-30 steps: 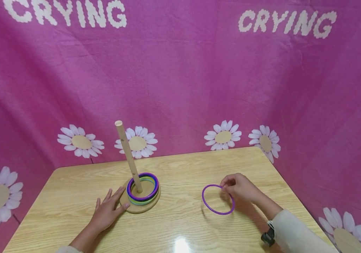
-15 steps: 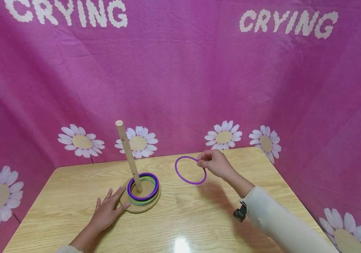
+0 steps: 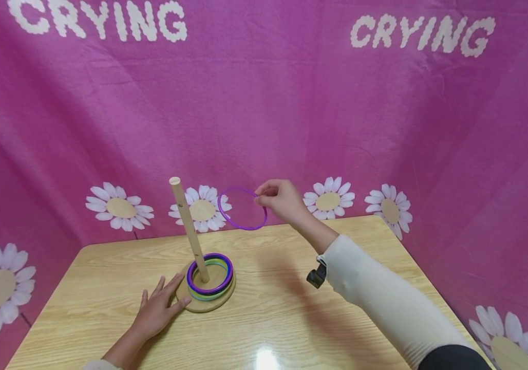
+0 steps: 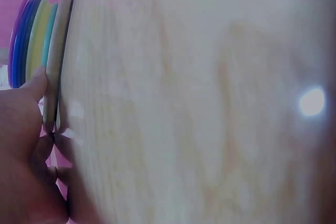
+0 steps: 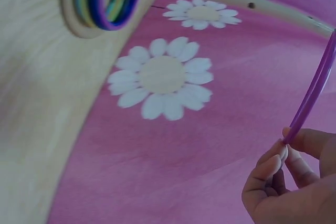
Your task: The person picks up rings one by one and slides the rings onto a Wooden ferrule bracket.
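Note:
A purple ring (image 3: pixel 243 228) hangs in the air right of a wooden peg (image 3: pixel 189 226). My right hand (image 3: pixel 284 201) pinches its right edge between thumb and fingers; the right wrist view shows the pinch on the ring (image 5: pixel 313 87) closely. The peg stands up from a round wooden base (image 3: pixel 204 307). Several coloured rings (image 3: pixel 230 272) lie stacked around the peg's foot, purple on top, with blue, yellow and turquoise below in the left wrist view. My left hand (image 3: pixel 156 313) rests at the base's left side, fingers extended, its thumb touching the rim.
The wooden table (image 3: pixel 264 318) carries the base left of its middle. Behind it hangs a pink cloth (image 3: pixel 264 118) with white flowers and lettering, close to the table's far edge. A small black device (image 3: pixel 317 276) sits on the right wrist.
My right hand has lifted the purple ring and carried it leftward and away from me, from low over the table's right side to near the peg. The left hand stays put.

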The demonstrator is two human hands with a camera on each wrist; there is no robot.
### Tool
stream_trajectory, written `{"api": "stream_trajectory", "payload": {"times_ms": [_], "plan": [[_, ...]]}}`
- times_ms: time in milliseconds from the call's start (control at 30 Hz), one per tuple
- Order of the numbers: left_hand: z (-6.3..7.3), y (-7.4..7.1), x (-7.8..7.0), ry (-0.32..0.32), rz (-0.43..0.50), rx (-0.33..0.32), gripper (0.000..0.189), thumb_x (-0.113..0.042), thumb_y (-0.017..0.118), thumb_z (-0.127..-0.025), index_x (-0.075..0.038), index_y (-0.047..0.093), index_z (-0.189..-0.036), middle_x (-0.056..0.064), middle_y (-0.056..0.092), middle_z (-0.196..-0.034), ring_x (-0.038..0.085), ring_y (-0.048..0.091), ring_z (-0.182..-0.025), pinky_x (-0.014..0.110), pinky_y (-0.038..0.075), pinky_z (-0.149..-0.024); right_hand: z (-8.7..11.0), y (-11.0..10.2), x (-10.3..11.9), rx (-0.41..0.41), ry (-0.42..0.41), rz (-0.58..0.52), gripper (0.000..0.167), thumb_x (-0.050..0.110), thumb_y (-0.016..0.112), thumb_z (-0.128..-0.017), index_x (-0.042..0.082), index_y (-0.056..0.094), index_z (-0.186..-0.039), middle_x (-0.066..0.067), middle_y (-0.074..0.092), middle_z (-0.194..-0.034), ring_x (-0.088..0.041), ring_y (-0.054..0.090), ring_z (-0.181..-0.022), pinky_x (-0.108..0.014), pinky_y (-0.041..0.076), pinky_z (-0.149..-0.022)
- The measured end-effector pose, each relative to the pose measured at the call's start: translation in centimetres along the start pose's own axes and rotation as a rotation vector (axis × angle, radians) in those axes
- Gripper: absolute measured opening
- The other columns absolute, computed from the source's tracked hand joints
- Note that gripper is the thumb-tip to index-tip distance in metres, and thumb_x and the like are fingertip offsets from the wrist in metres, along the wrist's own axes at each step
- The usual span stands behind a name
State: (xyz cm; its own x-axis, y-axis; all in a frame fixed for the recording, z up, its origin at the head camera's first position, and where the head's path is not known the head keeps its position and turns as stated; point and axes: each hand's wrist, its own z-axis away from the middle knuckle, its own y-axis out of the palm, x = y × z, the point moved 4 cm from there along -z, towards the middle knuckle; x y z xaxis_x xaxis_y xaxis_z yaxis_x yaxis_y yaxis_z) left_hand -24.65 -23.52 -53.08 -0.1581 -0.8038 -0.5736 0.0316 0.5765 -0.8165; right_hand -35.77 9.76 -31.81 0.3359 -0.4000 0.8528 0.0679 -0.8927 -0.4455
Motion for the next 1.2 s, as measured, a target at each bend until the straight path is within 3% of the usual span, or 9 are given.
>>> {"api": "stream_trajectory", "payload": {"times_ms": [233, 467, 667, 900, 1200], "plan": [[0.0, 0.1, 0.0, -0.01, -0.007, 0.009, 0.075, -0.05, 0.063, -0.1, -0.013, 0.039, -0.16, 0.013, 0.037, -0.164, 0.05, 0.017, -0.154, 0.082, -0.003, -0.112, -2.0, 0.7, 4.0, -0.018, -0.003, 0.003, 0.012, 0.008, 0.076, -0.09, 0.005, 0.076, -0.102, -0.009, 0.079, -0.098, -0.023, 0.074, -0.097, -0.035, 0.054, -0.082], [0.0, 0.1, 0.1, -0.013, 0.0, 0.009, 0.075, -0.051, 0.063, -0.1, -0.013, 0.039, -0.16, 0.013, 0.037, -0.164, 0.05, 0.017, -0.154, 0.081, -0.003, -0.112, -3.2, 2.1, 7.8, -0.022, -0.034, 0.002, 0.01, 0.005, 0.076, -0.09, 0.004, 0.076, -0.1, -0.012, 0.078, -0.101, -0.023, 0.074, -0.098, -0.03, 0.053, -0.077], [0.0, 0.0, 0.0, -0.011, -0.007, 0.008, 0.075, -0.051, 0.062, -0.1, -0.013, 0.039, -0.16, 0.013, 0.037, -0.164, 0.05, 0.017, -0.154, 0.082, -0.002, -0.112, -3.7, 3.8, 9.5, -0.002, -0.025, 0.047, 0.011, 0.007, 0.075, -0.091, 0.005, 0.075, -0.102, -0.012, 0.077, -0.108, -0.023, 0.073, -0.102, -0.029, 0.057, -0.077], [0.0, 0.0, -0.1, 0.008, -0.016, -0.011, 0.073, -0.049, 0.063, -0.1, -0.012, 0.04, -0.16, 0.014, 0.038, -0.163, 0.051, 0.019, -0.153, 0.082, -0.001, -0.111, -4.1, 6.1, 8.7, -0.022, -0.023, 0.158, 0.007, 0.008, 0.076, -0.09, 0.007, 0.076, -0.097, -0.007, 0.077, -0.096, -0.013, 0.067, -0.078, -0.019, 0.049, -0.059], [0.1, -0.1, -0.3, 0.015, -0.028, -0.018, 0.073, -0.049, 0.064, -0.1, -0.011, 0.041, -0.158, 0.015, 0.039, -0.162, 0.052, 0.02, -0.152, 0.083, 0.001, -0.11, -3.0, 9.3, 4.4, 0.002, 0.029, 0.223, 0.005, 0.005, 0.079, -0.085, 0.009, 0.076, -0.087, -0.004, 0.076, -0.086, -0.008, 0.061, -0.067, -0.018, 0.046, -0.055]]}}
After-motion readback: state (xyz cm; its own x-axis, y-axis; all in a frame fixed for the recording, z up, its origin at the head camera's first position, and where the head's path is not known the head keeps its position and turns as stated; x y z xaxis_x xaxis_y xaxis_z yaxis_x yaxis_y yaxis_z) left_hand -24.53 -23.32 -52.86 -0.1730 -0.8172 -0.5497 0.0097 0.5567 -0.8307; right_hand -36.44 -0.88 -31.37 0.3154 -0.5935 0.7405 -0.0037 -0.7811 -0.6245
